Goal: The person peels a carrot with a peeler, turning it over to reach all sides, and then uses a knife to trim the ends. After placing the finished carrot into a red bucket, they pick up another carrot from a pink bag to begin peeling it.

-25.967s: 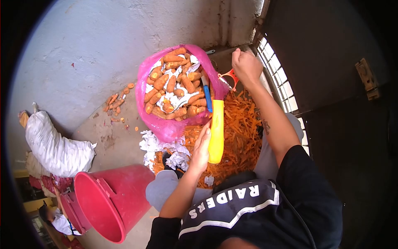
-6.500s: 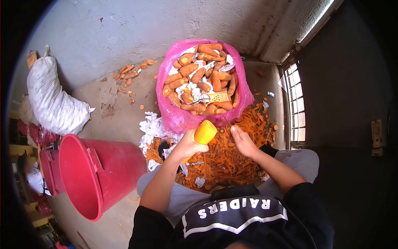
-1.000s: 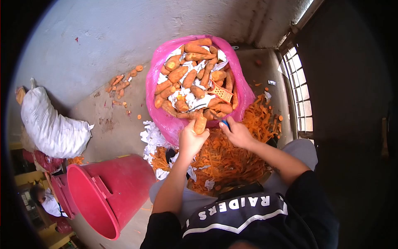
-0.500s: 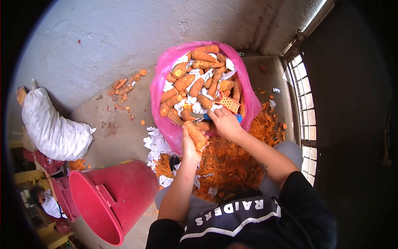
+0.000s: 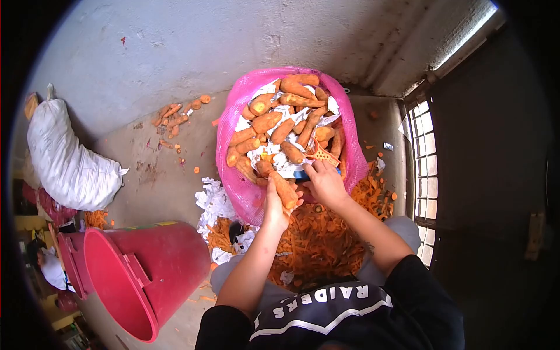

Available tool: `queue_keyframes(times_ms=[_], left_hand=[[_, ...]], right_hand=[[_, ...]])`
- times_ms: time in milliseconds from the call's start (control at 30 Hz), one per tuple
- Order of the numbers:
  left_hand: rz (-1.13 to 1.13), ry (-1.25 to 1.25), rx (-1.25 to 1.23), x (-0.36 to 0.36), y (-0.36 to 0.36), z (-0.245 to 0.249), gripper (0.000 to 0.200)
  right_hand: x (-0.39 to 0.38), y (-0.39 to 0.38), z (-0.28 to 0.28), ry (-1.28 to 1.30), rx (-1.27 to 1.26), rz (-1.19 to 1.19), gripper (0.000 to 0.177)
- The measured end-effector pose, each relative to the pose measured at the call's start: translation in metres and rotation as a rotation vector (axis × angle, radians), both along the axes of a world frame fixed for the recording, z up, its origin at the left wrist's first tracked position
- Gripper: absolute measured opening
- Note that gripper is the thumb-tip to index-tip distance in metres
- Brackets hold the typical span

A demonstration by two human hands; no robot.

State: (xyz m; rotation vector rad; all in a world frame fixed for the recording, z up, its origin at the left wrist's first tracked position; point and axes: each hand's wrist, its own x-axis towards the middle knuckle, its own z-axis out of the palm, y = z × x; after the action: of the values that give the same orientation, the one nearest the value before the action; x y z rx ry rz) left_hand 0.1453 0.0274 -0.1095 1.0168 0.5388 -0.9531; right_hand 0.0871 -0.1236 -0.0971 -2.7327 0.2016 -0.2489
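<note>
My left hand (image 5: 276, 205) is wrapped round a thick orange carrot (image 5: 285, 191), held over the near edge of a pink woven sack (image 5: 226, 119). The sack is full of carrots (image 5: 266, 122) with crumpled white paper (image 5: 255, 153) among them. My right hand (image 5: 325, 185) grips a knife (image 5: 300, 175) by its blue handle, close to the held carrot; fingers hide part of the handle. Just beyond this hand, an orange grater-like tool with holes (image 5: 324, 154) lies on the carrots.
Orange peelings (image 5: 318, 245) cover the floor between my legs. A red bin (image 5: 169, 262) lies on its side at left, with a white sack (image 5: 73, 157) behind. Carrot pieces (image 5: 175, 119) lie near the wall. A person (image 5: 51, 265) is at far left. A barred window (image 5: 424, 157) is right.
The view has shifted slightly. The carrot in my left hand is tilted more away from the knife, and the knife blade shows less than before. Both hands keep their hold.
</note>
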Motion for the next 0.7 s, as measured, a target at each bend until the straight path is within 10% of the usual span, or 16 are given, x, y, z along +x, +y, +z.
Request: queue_keyframes(times_ms=[700], left_hand=[[-0.069, -0.033, -0.147, -0.001, 0.002, 0.009, 0.052]], right_hand=[[0.005, -0.058, -0.008, -0.192, 0.259, -0.511, 0.015]])
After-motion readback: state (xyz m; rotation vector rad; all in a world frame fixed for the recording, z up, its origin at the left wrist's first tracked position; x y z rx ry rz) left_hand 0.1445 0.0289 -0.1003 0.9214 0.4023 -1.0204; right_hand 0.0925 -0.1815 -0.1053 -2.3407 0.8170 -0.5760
